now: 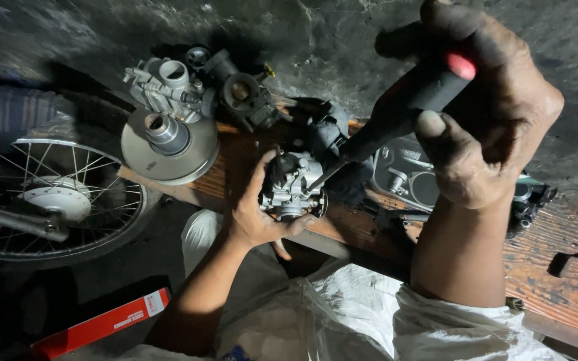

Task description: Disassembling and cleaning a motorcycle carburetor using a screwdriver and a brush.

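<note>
My left hand (257, 215) grips a small silver carburetor (292, 188) against the edge of a wooden bench (556, 261). Up at the top right, my right hand (486, 110) is closed around the black handle of a screwdriver (396, 113) with a red end cap. The screwdriver's shaft slants down to the left, and its tip sits on the top of the carburetor. Both forearms come out of white sleeves at the bottom of the head view.
On the bench's far end lie a round metal pulley disc (168, 144), a second silver carburetor (162, 83) and a dark carburetor (245, 97). An engine cover (406, 177) lies behind the screwdriver. A spoked wheel (55, 200) stands left; a red box (102, 324) lies on the floor.
</note>
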